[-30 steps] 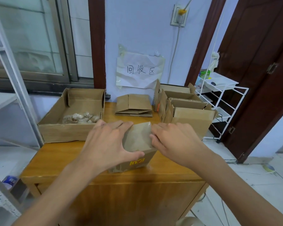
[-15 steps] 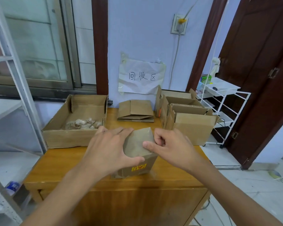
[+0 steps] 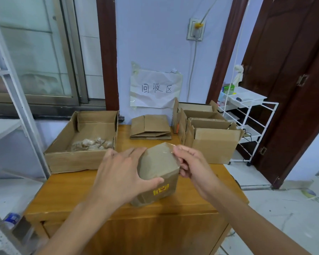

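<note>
A small sealed cardboard box (image 3: 157, 166) with clear tape over its top and a yellow mark on its front stands on the wooden table (image 3: 81, 192). My left hand (image 3: 122, 173) holds its left side, thumb across the front edge and fingers over the top. At the box's right top corner my right hand (image 3: 190, 162) has its fingers curled and pinches the edge of the clear tape.
A wide open carton (image 3: 77, 159) with crumpled tape scraps sits at the left. A flattened box (image 3: 150, 127) lies at the back. Open cartons (image 3: 214, 144) stand at the right. A white wire rack (image 3: 247, 115) is beside the table, near a dark door.
My right hand has gone from lying flat on the box top to curling at its right corner and pinching the tape. The left hand stays on the box.
</note>
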Demonstrator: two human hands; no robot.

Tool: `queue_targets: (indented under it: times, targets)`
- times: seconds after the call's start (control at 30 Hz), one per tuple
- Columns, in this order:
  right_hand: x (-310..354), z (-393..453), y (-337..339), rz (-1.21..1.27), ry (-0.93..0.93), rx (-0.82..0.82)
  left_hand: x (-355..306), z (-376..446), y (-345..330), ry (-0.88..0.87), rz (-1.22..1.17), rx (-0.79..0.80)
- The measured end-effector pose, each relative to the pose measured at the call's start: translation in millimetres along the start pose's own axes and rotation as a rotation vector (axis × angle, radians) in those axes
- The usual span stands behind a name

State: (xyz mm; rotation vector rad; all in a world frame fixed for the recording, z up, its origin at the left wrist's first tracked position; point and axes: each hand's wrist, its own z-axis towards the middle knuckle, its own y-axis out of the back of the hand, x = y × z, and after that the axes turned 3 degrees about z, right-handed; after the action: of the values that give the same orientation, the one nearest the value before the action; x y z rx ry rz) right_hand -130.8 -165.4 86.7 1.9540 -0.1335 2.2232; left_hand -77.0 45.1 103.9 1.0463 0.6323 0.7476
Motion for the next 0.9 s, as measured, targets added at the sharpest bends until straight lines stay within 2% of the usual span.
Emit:
queue_targets:
  times: [0.03,0.13,0.17,0.23,0.3,0.43,0.57,0.67,0.77,0.9]
  targets:
    - [2.1,0.7,-0.3,-0.14,0.068,-0.064,-2.8,-1.6,0.3,0.009,0.001,-0.018]
    - [7.5,1.4,1.6,-0.771,0.353,-0.26,-9.7,-7.7,-5.3,0.027,-0.021,-0.069]
    - [9.9,-0.2,0.2,-0.864,0.411,-0.308,-12.8,-11.6,-6.7,0.026,-0.089,-0.095]
    - [16.5,-4.5,-5.8,-0.816,0.494,-0.356,-20.1,-18.7,-6.8,0.013,-0.258,-0.135]
    - [23.3,-8.7,-12.2,-0.672,0.531,-0.331,-26.1,-18.9,-4.9,0.007,-0.342,-0.175]
    - [31.9,-18.3,-24.4,-0.348,0.432,-0.27,-25.7,-6.6,-1.9,0.033,-0.263,-0.238]
    - [35.9,-19.9,-35.3,-0.222,0.406,-0.292,-20.4,0.1,6.1,-0.027,-0.089,-0.23]
    - [39.7,-18.4,-39.9,-0.236,0.365,-0.291,-19.8,10.4,17.0,-0.069,0.102,-0.205]
    - [41.2,-18.5,-40.0,-0.365,0.428,-0.291,-15.7,21.7,24.2,-0.149,0.194,-0.169]
    - [37.5,-13.7,-28.1,-0.55,0.457,-0.224,-5.9,28.8,21.8,-0.256,0.147,-0.115]
